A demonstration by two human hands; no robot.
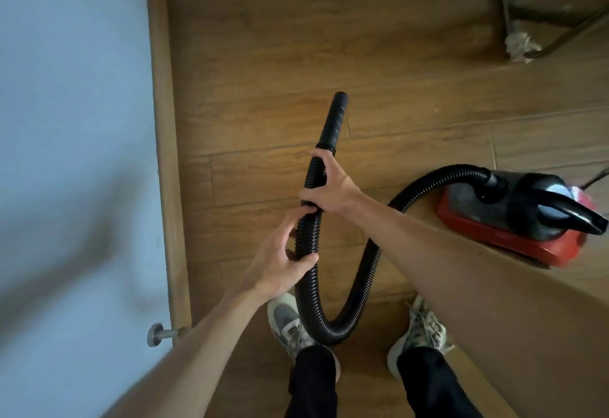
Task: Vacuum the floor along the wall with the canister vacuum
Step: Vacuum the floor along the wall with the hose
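Note:
A red and black canister vacuum [514,220] sits on the wooden floor [329,38] at the right. Its black ribbed hose [362,279] loops down between my feet and rises to a smooth black nozzle tube [334,121] that points away from me over the floor. My right hand [329,187] grips the hose just below the nozzle. My left hand [280,259] is wrapped around the hose lower down. The pale blue wall [72,121] with its wooden baseboard [163,140] runs along the left.
A metal door stopper [161,334] sticks out of the wall near my left arm. A metal furniture leg [506,5] with a crumpled white scrap [520,45] at its foot stands at the upper right. A cord [596,178] leaves the vacuum's far side.

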